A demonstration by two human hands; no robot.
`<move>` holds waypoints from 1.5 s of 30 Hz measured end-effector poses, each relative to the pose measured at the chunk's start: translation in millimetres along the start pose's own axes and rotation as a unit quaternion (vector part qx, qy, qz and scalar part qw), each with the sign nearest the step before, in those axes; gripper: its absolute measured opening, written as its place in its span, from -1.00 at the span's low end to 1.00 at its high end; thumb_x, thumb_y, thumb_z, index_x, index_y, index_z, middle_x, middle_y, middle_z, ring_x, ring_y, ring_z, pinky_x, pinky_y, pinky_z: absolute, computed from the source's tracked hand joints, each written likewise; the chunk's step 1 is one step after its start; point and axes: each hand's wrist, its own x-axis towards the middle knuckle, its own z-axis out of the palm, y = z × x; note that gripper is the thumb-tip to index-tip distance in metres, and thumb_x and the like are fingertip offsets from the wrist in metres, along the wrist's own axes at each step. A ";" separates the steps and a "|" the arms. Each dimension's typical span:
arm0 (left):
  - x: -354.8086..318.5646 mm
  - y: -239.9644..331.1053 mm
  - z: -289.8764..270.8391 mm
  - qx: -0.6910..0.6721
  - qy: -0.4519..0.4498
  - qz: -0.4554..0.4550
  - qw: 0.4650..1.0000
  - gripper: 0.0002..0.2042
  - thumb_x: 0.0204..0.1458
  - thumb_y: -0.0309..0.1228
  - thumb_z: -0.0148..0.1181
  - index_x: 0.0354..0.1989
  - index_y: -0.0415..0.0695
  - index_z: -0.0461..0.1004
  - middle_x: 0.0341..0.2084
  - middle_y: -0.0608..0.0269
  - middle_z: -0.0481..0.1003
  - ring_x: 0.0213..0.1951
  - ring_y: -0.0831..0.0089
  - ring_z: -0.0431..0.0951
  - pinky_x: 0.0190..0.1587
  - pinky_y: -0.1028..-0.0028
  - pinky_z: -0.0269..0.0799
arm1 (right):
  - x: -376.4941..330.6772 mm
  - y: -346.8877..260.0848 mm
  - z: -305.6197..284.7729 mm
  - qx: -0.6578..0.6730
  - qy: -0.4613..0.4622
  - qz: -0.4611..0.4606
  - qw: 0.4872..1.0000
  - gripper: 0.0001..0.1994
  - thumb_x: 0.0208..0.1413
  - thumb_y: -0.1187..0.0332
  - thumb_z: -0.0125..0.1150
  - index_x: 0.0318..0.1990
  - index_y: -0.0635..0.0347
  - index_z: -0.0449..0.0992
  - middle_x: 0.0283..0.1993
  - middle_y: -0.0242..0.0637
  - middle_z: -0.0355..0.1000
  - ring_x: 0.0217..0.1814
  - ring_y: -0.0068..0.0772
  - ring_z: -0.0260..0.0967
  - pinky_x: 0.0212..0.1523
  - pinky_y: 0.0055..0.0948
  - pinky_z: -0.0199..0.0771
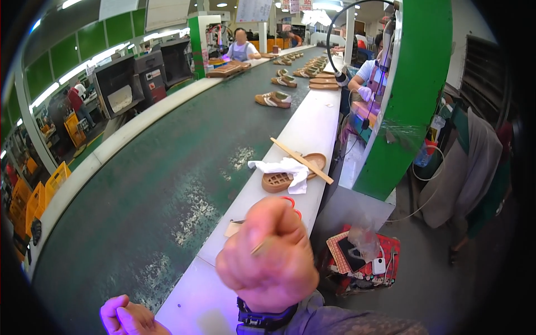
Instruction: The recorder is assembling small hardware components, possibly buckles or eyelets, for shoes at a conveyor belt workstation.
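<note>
My right hand point(271, 254) is raised close to the camera over the white ledge, its fingers closed in a pinch. A tiny pale tip shows at the fingers, too small to name. Low at the left, my left hand point(131, 318) is partly in view with curled fingers; anything inside them is hidden. Beyond the right hand lies a brown shoe sole point(273, 182) with a honeycomb pattern. A white cloth point(287, 167) and a flat wooden stick point(301, 160) lie across it. Red loops point(297, 214), perhaps scissor handles, and a beige piece point(233, 228) show partly behind my right hand.
A worn green conveyor belt point(151, 184) runs along the white ledge point(298, 123). Shoes point(273, 99) and brown soles point(324, 84) stand farther up. A green post point(410, 100) rises at the right, above a red box of odds and ends point(393, 251). Co-workers sit farther along.
</note>
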 end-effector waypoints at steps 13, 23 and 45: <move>-1.4 -5.3 -28.7 -0.022 -0.006 0.019 1.000 -0.84 0.03 -0.46 -0.10 -0.47 -0.31 0.32 -0.82 0.43 0.08 -0.75 0.69 0.02 -0.72 0.66 -0.13 | -8.4 26.7 39.7 -0.225 -0.469 0.128 0.844 -0.91 -0.11 0.47 0.10 -0.53 0.24 0.33 -0.51 -0.28 0.24 -0.45 -0.45 0.18 -0.44 -0.50 0.14; 5.9 15.0 26.0 -0.154 -0.004 0.075 0.985 -0.84 0.00 -0.45 -0.07 -0.48 -0.31 0.34 -0.82 0.40 0.12 -0.75 0.64 0.06 -0.71 0.64 -0.09 | -23.6 61.8 43.7 -0.325 -0.521 0.060 0.787 -0.88 -0.13 0.35 0.04 -0.53 0.20 0.33 -0.35 -0.15 0.19 -0.21 -0.12 0.06 -0.21 -0.23 0.01; 2.5 25.8 -7.4 -0.174 -0.015 0.087 0.981 -0.69 0.07 -0.37 -0.16 -0.70 -0.05 -0.01 -0.79 0.44 -0.06 -0.76 0.63 -0.05 -0.74 0.66 -0.14 | -24.8 18.0 22.0 0.093 -0.361 0.405 0.835 -0.86 -0.23 0.56 0.24 -0.51 0.41 0.39 -0.62 -0.38 0.32 -0.68 -0.72 0.14 -0.70 -0.69 0.02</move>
